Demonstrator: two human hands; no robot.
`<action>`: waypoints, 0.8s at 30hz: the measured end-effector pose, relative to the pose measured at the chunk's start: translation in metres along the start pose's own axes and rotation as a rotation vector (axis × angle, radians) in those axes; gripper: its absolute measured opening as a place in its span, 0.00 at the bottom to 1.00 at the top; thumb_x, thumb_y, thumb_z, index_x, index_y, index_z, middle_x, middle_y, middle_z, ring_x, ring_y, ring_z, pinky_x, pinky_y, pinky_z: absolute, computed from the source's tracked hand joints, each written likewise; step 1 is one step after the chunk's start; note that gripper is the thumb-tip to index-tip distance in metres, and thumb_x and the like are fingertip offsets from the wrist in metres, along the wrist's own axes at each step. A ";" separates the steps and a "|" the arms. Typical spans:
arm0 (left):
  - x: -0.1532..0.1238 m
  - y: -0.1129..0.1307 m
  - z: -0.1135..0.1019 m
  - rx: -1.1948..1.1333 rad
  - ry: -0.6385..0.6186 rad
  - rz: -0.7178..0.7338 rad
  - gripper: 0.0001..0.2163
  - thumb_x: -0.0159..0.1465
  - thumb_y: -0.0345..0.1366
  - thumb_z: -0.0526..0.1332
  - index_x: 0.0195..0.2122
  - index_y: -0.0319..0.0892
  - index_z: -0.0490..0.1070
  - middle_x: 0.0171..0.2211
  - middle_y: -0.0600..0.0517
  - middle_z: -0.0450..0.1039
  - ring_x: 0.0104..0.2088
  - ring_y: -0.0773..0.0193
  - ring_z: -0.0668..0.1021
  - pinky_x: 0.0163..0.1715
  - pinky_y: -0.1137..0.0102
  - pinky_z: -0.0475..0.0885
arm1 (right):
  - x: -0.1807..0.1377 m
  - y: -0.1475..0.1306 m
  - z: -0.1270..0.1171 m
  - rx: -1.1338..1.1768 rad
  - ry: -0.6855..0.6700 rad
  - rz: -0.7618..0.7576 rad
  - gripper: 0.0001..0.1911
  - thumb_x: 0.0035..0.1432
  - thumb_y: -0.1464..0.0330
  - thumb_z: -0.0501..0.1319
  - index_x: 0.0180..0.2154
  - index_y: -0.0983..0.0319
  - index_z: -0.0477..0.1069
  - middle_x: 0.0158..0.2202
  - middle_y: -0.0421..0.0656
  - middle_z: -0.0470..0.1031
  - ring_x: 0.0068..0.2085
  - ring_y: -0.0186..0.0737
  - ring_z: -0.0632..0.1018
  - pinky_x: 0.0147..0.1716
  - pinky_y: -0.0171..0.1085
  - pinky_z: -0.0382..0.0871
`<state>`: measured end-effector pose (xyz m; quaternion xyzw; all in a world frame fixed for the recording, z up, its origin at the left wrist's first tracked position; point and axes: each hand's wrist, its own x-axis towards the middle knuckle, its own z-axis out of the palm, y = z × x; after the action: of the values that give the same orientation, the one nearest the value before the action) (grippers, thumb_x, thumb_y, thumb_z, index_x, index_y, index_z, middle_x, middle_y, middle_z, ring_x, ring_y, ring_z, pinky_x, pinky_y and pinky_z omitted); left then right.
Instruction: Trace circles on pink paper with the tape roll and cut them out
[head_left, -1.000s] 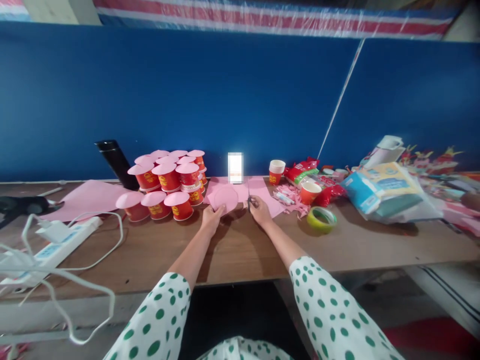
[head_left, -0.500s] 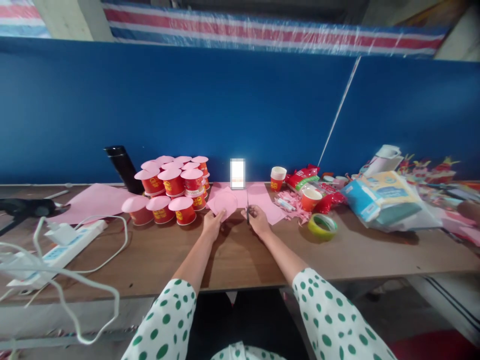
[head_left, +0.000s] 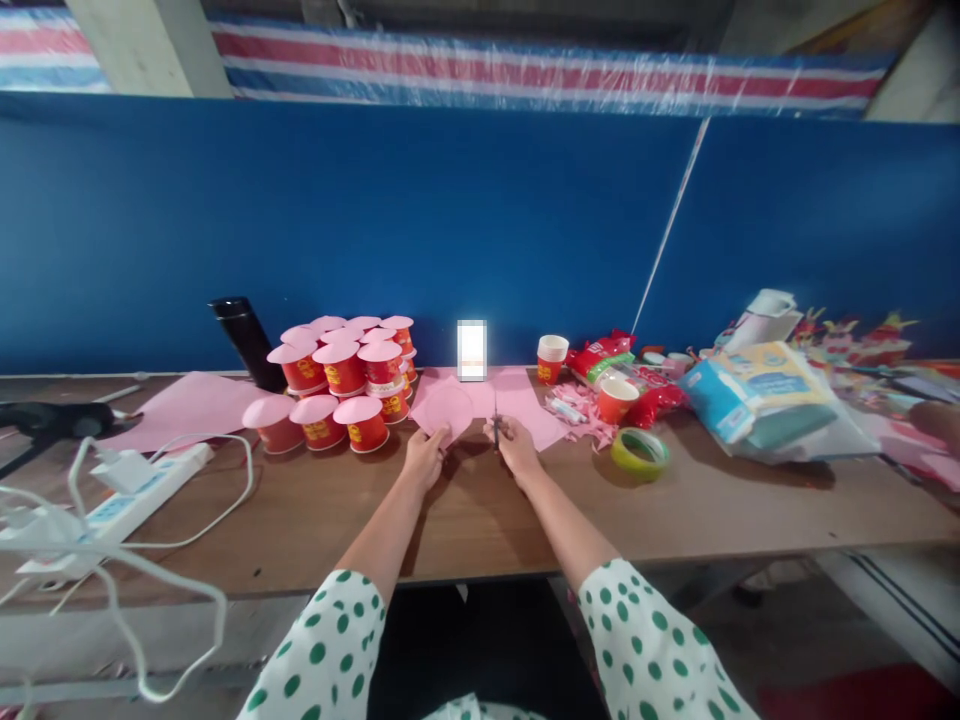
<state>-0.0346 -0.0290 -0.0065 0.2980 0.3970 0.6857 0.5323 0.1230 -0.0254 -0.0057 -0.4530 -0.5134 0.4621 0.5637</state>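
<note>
My left hand (head_left: 424, 458) pinches the lower edge of a round pink paper piece (head_left: 447, 408) and holds it just above the wooden table (head_left: 480, 510). My right hand (head_left: 511, 444) is closed around small scissors (head_left: 495, 424), blades pointing away from me, right beside the paper. Pink paper sheets (head_left: 517, 404) lie flat under and behind both hands. A cluster of several red paper cups (head_left: 341, 385) capped with pink paper discs stands just left of my left hand.
A black flask (head_left: 240, 340), a large pink sheet (head_left: 187, 405) and a white power strip with cables (head_left: 112, 485) sit left. A phone (head_left: 472, 350) leans on the blue wall. Right: loose cups (head_left: 618, 398), pink scraps, green tape roll (head_left: 640, 450), red packets, tissue packs (head_left: 761, 395).
The head view tilted a little, so everything sits lower in the picture. My left hand has turned the pink piece slightly. The scissors stay beside its right edge.
</note>
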 end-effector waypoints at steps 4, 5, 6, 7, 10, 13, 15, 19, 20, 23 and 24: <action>-0.001 0.001 -0.002 -0.059 -0.060 -0.040 0.15 0.45 0.34 0.70 0.33 0.35 0.72 0.32 0.47 0.77 0.30 0.67 0.78 0.30 0.73 0.72 | 0.002 0.003 0.002 0.002 -0.039 -0.029 0.22 0.43 0.59 0.65 0.40 0.63 0.70 0.29 0.40 0.74 0.30 0.36 0.74 0.27 0.32 0.66; -0.002 0.001 -0.003 -0.065 -0.067 -0.047 0.15 0.45 0.33 0.70 0.33 0.35 0.72 0.32 0.47 0.77 0.29 0.67 0.78 0.30 0.74 0.72 | 0.002 0.003 0.002 0.001 -0.053 -0.031 0.22 0.43 0.60 0.65 0.40 0.63 0.70 0.28 0.40 0.74 0.30 0.36 0.74 0.27 0.32 0.66; -0.002 0.001 -0.003 -0.069 -0.072 -0.051 0.15 0.45 0.33 0.70 0.33 0.35 0.72 0.31 0.48 0.77 0.29 0.67 0.78 0.30 0.74 0.72 | 0.002 0.002 0.002 0.001 -0.066 -0.031 0.22 0.43 0.60 0.65 0.40 0.63 0.70 0.27 0.39 0.73 0.30 0.35 0.74 0.27 0.32 0.66; -0.002 0.001 -0.003 -0.072 -0.076 -0.055 0.15 0.45 0.33 0.71 0.33 0.35 0.72 0.31 0.48 0.77 0.28 0.68 0.78 0.29 0.74 0.72 | 0.002 0.002 0.001 0.001 -0.078 -0.029 0.22 0.43 0.60 0.65 0.40 0.63 0.70 0.27 0.39 0.73 0.29 0.35 0.73 0.25 0.31 0.65; -0.004 0.003 -0.002 -0.075 -0.081 -0.063 0.15 0.44 0.33 0.71 0.32 0.35 0.72 0.31 0.47 0.77 0.28 0.67 0.78 0.28 0.75 0.72 | 0.001 0.003 0.000 0.001 -0.103 -0.019 0.21 0.45 0.59 0.64 0.41 0.62 0.70 0.25 0.38 0.72 0.27 0.34 0.73 0.21 0.30 0.62; -0.005 0.004 0.000 -0.074 -0.080 -0.067 0.15 0.44 0.33 0.71 0.32 0.34 0.73 0.30 0.46 0.77 0.27 0.67 0.78 0.27 0.75 0.72 | 0.001 0.004 -0.001 -0.001 -0.127 -0.008 0.21 0.46 0.58 0.63 0.42 0.62 0.70 0.25 0.38 0.71 0.24 0.33 0.72 0.17 0.29 0.59; -0.006 0.005 0.001 -0.065 -0.074 -0.071 0.15 0.44 0.33 0.71 0.32 0.34 0.73 0.29 0.47 0.77 0.25 0.68 0.77 0.23 0.76 0.70 | 0.000 0.005 -0.001 -0.002 -0.142 -0.003 0.22 0.47 0.58 0.62 0.43 0.62 0.69 0.25 0.38 0.71 0.24 0.33 0.71 0.16 0.28 0.58; -0.006 0.005 0.000 -0.048 -0.056 -0.077 0.14 0.45 0.33 0.70 0.32 0.35 0.73 0.27 0.48 0.77 0.22 0.70 0.76 0.19 0.79 0.67 | -0.001 0.003 0.000 -0.007 -0.169 -0.003 0.22 0.47 0.59 0.62 0.44 0.61 0.70 0.25 0.38 0.71 0.25 0.34 0.72 0.16 0.28 0.58; -0.006 0.005 0.000 -0.046 -0.055 -0.076 0.14 0.45 0.33 0.70 0.32 0.35 0.73 0.27 0.48 0.77 0.22 0.70 0.76 0.19 0.79 0.67 | -0.001 0.002 0.000 -0.011 -0.174 -0.004 0.22 0.47 0.59 0.62 0.44 0.61 0.70 0.25 0.38 0.71 0.26 0.34 0.72 0.17 0.28 0.58; -0.006 0.005 0.000 -0.045 -0.061 -0.076 0.14 0.45 0.33 0.70 0.32 0.35 0.73 0.28 0.47 0.77 0.23 0.69 0.77 0.22 0.77 0.69 | -0.002 0.000 0.000 -0.020 -0.185 -0.007 0.22 0.46 0.61 0.63 0.44 0.62 0.70 0.25 0.38 0.70 0.26 0.34 0.71 0.17 0.28 0.59; -0.006 0.005 0.001 -0.045 -0.063 -0.075 0.13 0.46 0.33 0.70 0.32 0.35 0.73 0.29 0.47 0.77 0.24 0.68 0.77 0.23 0.77 0.70 | -0.003 0.000 0.000 -0.022 -0.188 -0.008 0.22 0.46 0.61 0.63 0.44 0.62 0.70 0.24 0.38 0.70 0.26 0.33 0.71 0.17 0.28 0.59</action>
<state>-0.0350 -0.0354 -0.0018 0.2923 0.3752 0.6643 0.5766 0.1230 -0.0280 -0.0056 -0.4118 -0.5709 0.4945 0.5099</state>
